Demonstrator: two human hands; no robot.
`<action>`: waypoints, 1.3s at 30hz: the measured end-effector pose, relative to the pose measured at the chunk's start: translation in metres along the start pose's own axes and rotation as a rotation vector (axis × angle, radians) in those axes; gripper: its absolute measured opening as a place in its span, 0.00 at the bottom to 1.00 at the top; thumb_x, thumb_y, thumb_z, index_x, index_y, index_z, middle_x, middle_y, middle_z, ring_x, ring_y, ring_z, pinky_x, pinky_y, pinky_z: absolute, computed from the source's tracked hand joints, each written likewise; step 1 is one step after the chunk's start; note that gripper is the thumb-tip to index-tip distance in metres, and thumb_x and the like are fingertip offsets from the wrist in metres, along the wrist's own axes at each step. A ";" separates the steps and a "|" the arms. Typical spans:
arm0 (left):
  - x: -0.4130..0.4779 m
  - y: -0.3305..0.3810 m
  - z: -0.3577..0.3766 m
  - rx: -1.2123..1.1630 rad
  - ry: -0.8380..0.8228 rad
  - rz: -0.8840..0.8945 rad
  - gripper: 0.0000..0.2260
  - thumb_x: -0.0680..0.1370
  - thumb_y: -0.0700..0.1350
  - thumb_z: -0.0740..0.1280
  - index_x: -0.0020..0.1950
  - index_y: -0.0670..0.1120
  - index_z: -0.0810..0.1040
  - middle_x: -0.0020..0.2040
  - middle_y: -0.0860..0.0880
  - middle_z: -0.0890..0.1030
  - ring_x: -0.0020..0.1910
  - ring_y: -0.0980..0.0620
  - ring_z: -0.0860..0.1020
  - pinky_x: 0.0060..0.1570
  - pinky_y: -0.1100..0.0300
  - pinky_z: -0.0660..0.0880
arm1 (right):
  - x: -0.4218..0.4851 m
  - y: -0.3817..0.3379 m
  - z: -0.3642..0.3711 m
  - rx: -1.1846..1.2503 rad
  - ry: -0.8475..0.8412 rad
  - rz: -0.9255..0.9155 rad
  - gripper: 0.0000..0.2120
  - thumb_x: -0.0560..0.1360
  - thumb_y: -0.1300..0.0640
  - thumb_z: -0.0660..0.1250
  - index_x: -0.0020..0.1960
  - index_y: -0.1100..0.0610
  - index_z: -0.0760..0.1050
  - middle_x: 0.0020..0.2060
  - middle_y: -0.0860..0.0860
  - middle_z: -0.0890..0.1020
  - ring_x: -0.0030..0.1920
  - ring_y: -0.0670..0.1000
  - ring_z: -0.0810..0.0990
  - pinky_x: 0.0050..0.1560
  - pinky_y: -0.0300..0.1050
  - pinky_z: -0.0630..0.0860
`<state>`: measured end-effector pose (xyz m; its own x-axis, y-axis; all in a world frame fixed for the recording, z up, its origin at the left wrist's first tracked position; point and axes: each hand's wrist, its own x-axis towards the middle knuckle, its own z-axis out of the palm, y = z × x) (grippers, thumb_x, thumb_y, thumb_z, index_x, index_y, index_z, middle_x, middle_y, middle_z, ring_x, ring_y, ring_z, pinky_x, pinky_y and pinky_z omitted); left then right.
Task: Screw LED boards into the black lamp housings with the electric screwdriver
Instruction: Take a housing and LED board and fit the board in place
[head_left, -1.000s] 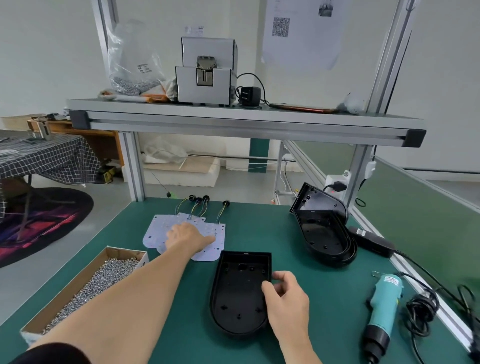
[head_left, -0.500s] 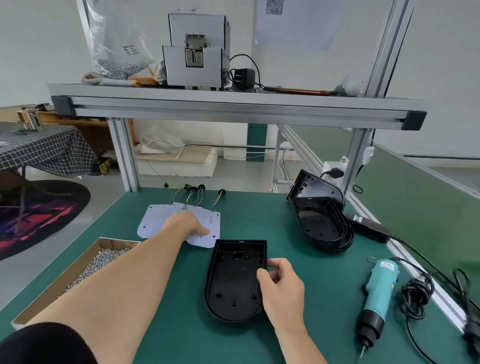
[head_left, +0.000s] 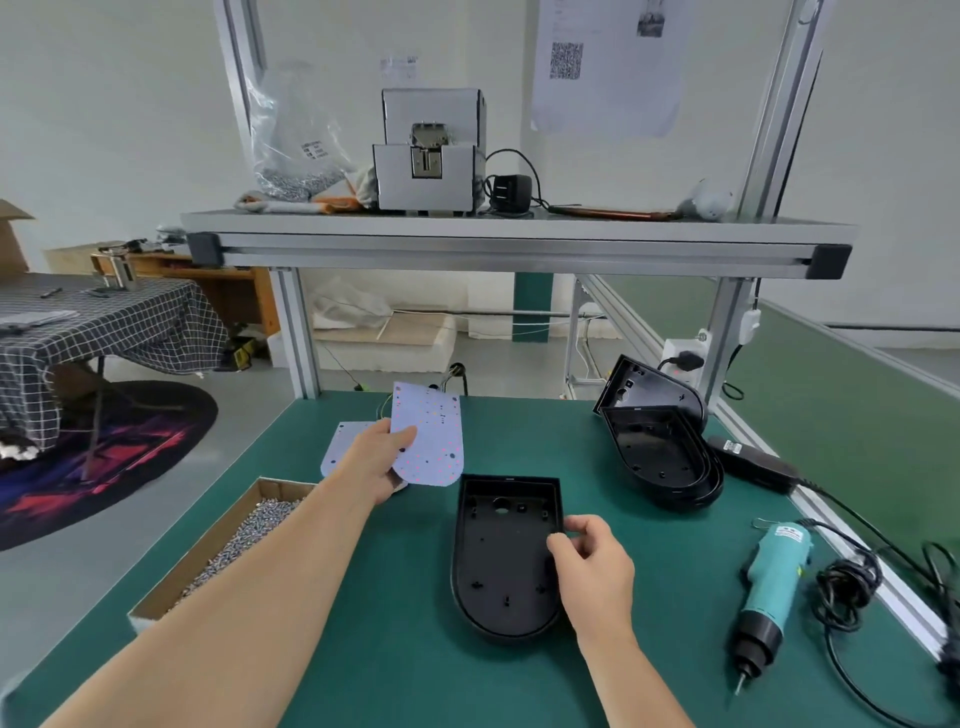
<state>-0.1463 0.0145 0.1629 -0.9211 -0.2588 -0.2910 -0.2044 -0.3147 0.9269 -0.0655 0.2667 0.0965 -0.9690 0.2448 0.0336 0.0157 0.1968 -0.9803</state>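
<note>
Two bare hands work over the green tabletop (head_left: 649, 691). The left hand (head_left: 375, 464) is lifted off the surface with its fingers (head_left: 402, 437) clamped on the lower left edge of a white, round-ended LED board (head_left: 430, 434), which stands tilted up above the tabletop with thin wires trailing from its far end. A second white LED board (head_left: 344, 442) lies flat beneath it, partly hidden by the hand. The right hand (head_left: 595, 571) rests at the right rim of an empty black D-shaped plastic lamp housing (head_left: 504, 553) lying open side up in the middle of the tabletop, fingers curled and pinching that rim. A stack of further black lamp housings (head_left: 660, 452) sits toward the far right. A teal electric screwdriver (head_left: 766, 592) lies on its side near the right edge, tip toward the viewer, beside its coiled black cable (head_left: 847, 584). An open cardboard box of silver screws (head_left: 228, 545) sits at the left.
</note>
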 end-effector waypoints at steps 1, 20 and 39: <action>-0.010 0.002 -0.005 -0.016 -0.010 0.004 0.04 0.83 0.37 0.62 0.55 0.44 0.74 0.58 0.43 0.81 0.53 0.41 0.81 0.44 0.50 0.77 | 0.000 0.000 -0.001 0.007 -0.006 0.006 0.07 0.73 0.60 0.69 0.48 0.49 0.78 0.31 0.47 0.80 0.34 0.44 0.77 0.39 0.42 0.73; -0.185 0.001 -0.027 -0.015 -0.509 0.231 0.24 0.72 0.30 0.65 0.69 0.36 0.73 0.63 0.39 0.81 0.59 0.46 0.81 0.59 0.55 0.78 | -0.057 -0.007 -0.023 -0.282 -0.110 -0.081 0.05 0.72 0.58 0.69 0.40 0.57 0.74 0.38 0.52 0.79 0.37 0.49 0.72 0.42 0.43 0.71; -0.242 0.014 0.002 -0.168 -0.627 0.360 0.12 0.77 0.41 0.66 0.59 0.48 0.84 0.59 0.46 0.84 0.53 0.50 0.84 0.52 0.54 0.81 | -0.070 -0.059 -0.029 -0.224 0.146 -0.583 0.08 0.81 0.64 0.65 0.58 0.58 0.79 0.45 0.49 0.79 0.45 0.50 0.77 0.49 0.40 0.71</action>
<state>0.0731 0.0742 0.2468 -0.9483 0.1818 0.2601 0.1527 -0.4571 0.8762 0.0081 0.2655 0.1581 -0.7907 0.1617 0.5904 -0.4368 0.5266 -0.7293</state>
